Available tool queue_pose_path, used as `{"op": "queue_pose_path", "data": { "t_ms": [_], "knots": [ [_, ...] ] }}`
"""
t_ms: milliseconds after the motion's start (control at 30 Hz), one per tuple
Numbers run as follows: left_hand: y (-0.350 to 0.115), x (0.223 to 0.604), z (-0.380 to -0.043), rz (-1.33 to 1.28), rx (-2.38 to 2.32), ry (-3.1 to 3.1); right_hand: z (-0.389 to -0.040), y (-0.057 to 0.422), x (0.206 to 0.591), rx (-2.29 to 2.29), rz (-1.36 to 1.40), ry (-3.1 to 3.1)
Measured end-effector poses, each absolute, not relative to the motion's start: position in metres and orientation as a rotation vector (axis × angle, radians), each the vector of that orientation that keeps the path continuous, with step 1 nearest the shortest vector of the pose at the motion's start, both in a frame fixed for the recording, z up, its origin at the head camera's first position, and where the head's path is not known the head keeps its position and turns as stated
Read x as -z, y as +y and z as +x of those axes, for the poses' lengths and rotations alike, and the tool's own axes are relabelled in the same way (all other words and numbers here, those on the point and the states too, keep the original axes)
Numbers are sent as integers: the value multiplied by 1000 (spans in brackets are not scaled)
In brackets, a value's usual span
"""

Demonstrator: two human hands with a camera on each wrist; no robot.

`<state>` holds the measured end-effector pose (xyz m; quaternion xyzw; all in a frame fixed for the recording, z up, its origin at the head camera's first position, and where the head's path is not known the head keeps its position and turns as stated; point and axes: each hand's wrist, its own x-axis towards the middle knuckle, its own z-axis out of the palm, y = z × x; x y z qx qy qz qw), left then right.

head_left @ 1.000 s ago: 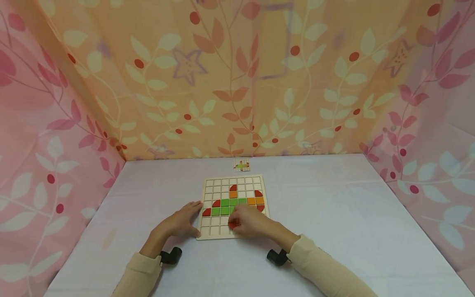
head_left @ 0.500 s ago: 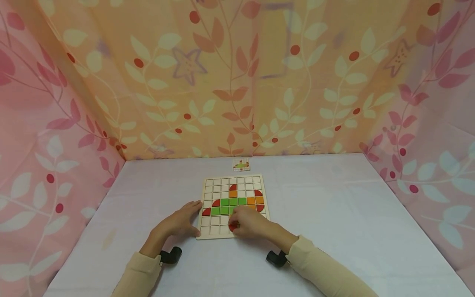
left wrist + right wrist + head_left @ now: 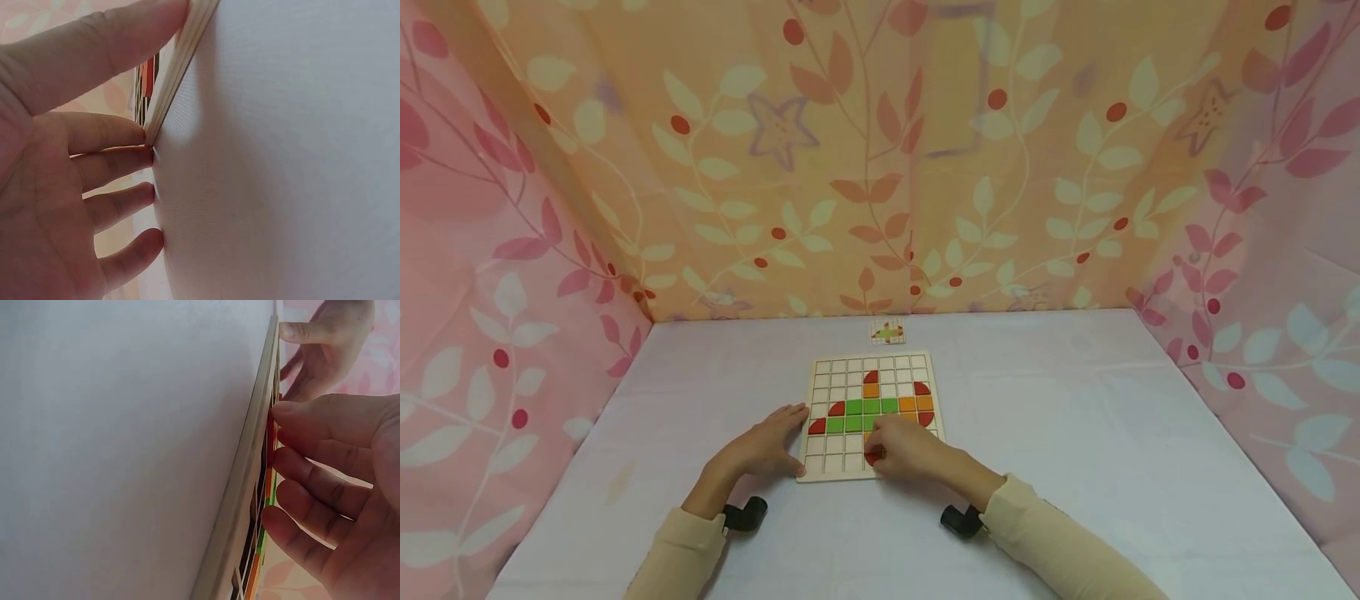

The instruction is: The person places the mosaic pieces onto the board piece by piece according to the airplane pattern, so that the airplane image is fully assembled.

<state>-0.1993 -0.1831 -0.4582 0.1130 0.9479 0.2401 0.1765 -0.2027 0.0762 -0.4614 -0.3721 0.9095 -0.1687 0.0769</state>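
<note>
A square wooden grid board [image 3: 834, 463] lies on the table, bearing green square tiles [image 3: 853, 407], orange square tiles [image 3: 871, 390] and red quarter-circle tiles [image 3: 817, 426]. At its left edge rests my left hand [image 3: 763, 446], fingers spread; the left wrist view shows the thumb and a fingertip against the board's side. My right hand [image 3: 910, 448] is over the lower middle of the board, thumb and forefinger pinching a red quarter-circle tile [image 3: 872, 458] at the grid. In the right wrist view its other fingers [image 3: 294, 534] hover close over the tiles. The right hand hides part of the pattern.
Behind the board lies a small pattern card [image 3: 887, 332] with a similar coloured figure. A white cloth [image 3: 1060, 417] covers the table. Floral curtains [image 3: 880, 167] stand at the back and both sides. Each wrist carries a black camera [image 3: 961, 521].
My right hand, with the red quarter-circle tile, has shifted very slightly to the right over the board. The left hand has stayed at the board's left edge.
</note>
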Motion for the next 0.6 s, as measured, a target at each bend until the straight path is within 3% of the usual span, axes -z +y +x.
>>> {"op": "queue_pose_path", "data": {
  "t_ms": [367,600],
  "knots": [
    [-183,460,-200,319,-650,2681,-208,93,454,838,-849,2580],
    [-183,460,-202,356,-644,2677,-219,117,451,969,-934,2624]
  ]
}}
